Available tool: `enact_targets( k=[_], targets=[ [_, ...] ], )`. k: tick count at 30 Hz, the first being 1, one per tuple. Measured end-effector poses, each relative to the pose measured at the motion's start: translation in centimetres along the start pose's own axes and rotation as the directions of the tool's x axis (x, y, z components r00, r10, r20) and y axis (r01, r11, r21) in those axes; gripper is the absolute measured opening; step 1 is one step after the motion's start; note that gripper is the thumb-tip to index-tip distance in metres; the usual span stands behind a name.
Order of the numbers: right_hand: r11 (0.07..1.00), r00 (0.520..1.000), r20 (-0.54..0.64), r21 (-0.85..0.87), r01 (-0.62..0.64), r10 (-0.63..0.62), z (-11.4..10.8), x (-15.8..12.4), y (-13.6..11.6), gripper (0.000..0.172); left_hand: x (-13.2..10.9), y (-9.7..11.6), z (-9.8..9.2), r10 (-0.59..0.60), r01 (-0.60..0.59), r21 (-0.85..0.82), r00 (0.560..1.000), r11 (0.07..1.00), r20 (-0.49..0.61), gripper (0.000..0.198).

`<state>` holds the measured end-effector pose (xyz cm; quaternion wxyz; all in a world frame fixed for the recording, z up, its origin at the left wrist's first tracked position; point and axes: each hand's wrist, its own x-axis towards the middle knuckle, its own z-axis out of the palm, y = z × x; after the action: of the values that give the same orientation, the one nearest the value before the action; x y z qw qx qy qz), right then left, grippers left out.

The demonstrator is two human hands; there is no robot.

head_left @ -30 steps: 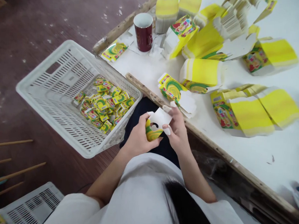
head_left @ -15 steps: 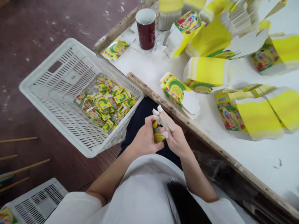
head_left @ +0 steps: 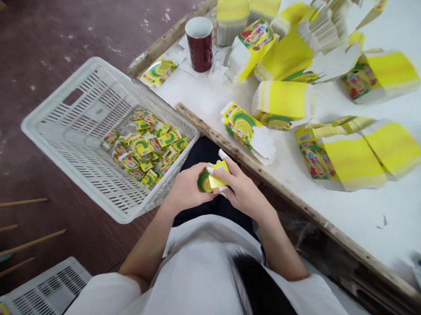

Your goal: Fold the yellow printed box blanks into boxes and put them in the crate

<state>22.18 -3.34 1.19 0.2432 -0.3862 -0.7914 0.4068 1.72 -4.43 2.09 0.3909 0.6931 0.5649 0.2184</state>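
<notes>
Over my lap, both hands hold one small yellow and green carton (head_left: 205,181). My left hand (head_left: 186,187) wraps around its left side, thumb below. My right hand (head_left: 242,189) grips the carton's right end, with white coverings on some fingertips. Part of the carton is hidden behind the fingers. Close by on the table lies a small stack of flat cartons (head_left: 242,126) with white flaps. To the left of my hands, a white plastic basket (head_left: 80,146) contains many small folded cartons (head_left: 145,147).
A wooden strip (head_left: 232,147) edges the white table (head_left: 334,215). A dark red mug (head_left: 200,51) stands near its far left corner. Stacks of yellow cartons (head_left: 355,158) fill the table's far and right parts. Another white basket (head_left: 48,287) and wooden sticks (head_left: 22,248) are at lower left.
My hands have shifted slightly left and turned the carton, so more of its yellow and green faces shows. My right fingers now lie over its end. The view has shifted a little.
</notes>
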Motion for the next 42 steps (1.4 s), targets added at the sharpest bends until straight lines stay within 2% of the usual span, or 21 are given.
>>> enact_targets(
  k=[3,5,8,9,11,12,13,14,15,17,18,20,23,28,32,34,38,39,40,41,42],
  targets=[
    [0.995,0.995,0.059,0.048,0.084,-0.086,-0.9,-0.1,0.1,0.025,0.2,0.7,-1.6,-0.018,0.013,0.037,0.992,0.999,0.128,0.051],
    [0.992,0.995,0.021,0.084,0.094,-0.096,-0.8,-0.1,0.0,0.018,0.3,1.3,-1.6,-0.023,0.015,0.062,0.989,0.998,0.143,0.051],
    [0.992,0.99,-0.139,0.121,0.044,-0.027,0.3,0.0,-0.5,0.028,0.2,2.0,-0.4,-0.047,0.045,0.079,0.999,0.996,0.026,0.054],
    [0.989,0.985,-0.174,0.145,0.036,-0.011,0.6,0.0,-0.6,0.037,0.1,1.9,0.1,-0.047,0.047,0.025,0.999,0.999,-0.019,0.055],
    [0.978,0.978,-0.207,0.206,0.045,-0.002,0.6,0.4,-0.2,0.058,0.0,1.4,1.0,-0.055,0.021,-0.22,0.987,0.975,-0.153,0.055],
    [0.975,0.971,-0.238,0.219,0.044,0.01,0.2,0.7,0.4,0.064,0.0,1.0,1.1,-0.081,-0.026,-0.391,0.964,0.92,-0.253,0.053],
    [0.979,0.955,-0.293,0.202,0.025,0.036,-0.4,1.1,1.2,0.065,0.0,0.4,1.1,-0.139,-0.102,-0.563,0.919,0.82,-0.368,0.051],
    [0.988,0.929,-0.363,0.155,-0.016,0.072,-1.2,1.6,2.2,0.063,0.1,-0.1,1.0,-0.234,-0.195,-0.705,0.855,0.682,-0.463,0.049],
    [0.993,0.879,-0.461,0.067,-0.099,0.119,-2.1,2.2,3.3,0.056,0.3,-0.7,0.6,-0.357,-0.287,-0.8,0.779,0.527,-0.515,0.051],
    [0.922,0.774,-0.603,-0.158,-0.353,0.193,-3.7,3.4,5.6,0.044,0.7,-1.7,-0.1,-0.584,-0.407,-0.88,0.662,0.247,-0.47,0.06],
    [0.857,0.744,-0.631,-0.239,-0.457,0.22,-4.3,4.0,6.6,0.042,0.9,-2.0,-0.3,-0.662,-0.421,-0.895,0.63,0.148,-0.406,0.064],
    [0.742,0.716,-0.649,-0.342,-0.577,0.258,-4.8,4.8,7.8,0.039,1.2,-2.1,-0.2,-0.731,-0.375,-0.926,0.618,0.049,-0.289,0.065],
    [0.692,0.723,-0.643,-0.402,-0.6,0.253,-4.4,5.1,8.0,0.032,1.4,-1.7,1.0,-0.713,-0.259,-0.963,0.661,0.078,-0.235,0.054],
    [0.729,0.745,-0.628,-0.4,-0.556,0.224,-3.4,4.9,6.7,0.017,1.5,-1.3,2.6,-0.553,-0.095,-0.954,0.797,0.284,-0.244,0.04],
    [0.791,0.724,-0.66,-0.327,-0.517,0.2,-3.3,5.4,7.1,0.018,1.4,-0.9,3.0,-0.479,-0.012,-0.931,0.855,0.365,-0.199,0.046],
    [0.822,0.72,-0.651,-0.259,-0.508,0.24,-3.5,5.6,7.1,0.021,1.2,-0.5,3.5,-0.454,0.035,-0.919,0.877,0.392,-0.16,0.051],
    [0.879,0.704,-0.645,-0.101,-0.465,0.298,-3.6,4.6,4.5,0.022,1.3,0.1,4.7,-0.351,0.062,-0.907,0.931,0.417,-0.098,0.065],
    [0.903,0.716,-0.641,-0.079,-0.422,0.278,-3.4,4.1,3.5,0.022,1.4,0.3,4.9,-0.314,0.032,-0.906,0.943,0.421,-0.113,0.071],
    [0.93,0.75,-0.615,-0.069,-0.36,0.245,-3.2,3.6,2.5,0.021,1.6,0.4,5.0,-0.279,-0.012,-0.905,0.949,0.425,-0.144,0.074],
    [0.957,0.815,-0.543,-0.063,-0.281,0.204,-2.9,3.1,1.5,0.021,1.7,0.7,4.9,-0.249,-0.062,-0.902,0.951,0.427,-0.184,0.076],
    [0.981,0.897,-0.413,-0.039,-0.192,0.159,-2.4,2.6,0.6,0.02,1.9,0.9,4.7,-0.226,-0.106,-0.896,0.949,0.432,-0.221,0.074]
  ],
)
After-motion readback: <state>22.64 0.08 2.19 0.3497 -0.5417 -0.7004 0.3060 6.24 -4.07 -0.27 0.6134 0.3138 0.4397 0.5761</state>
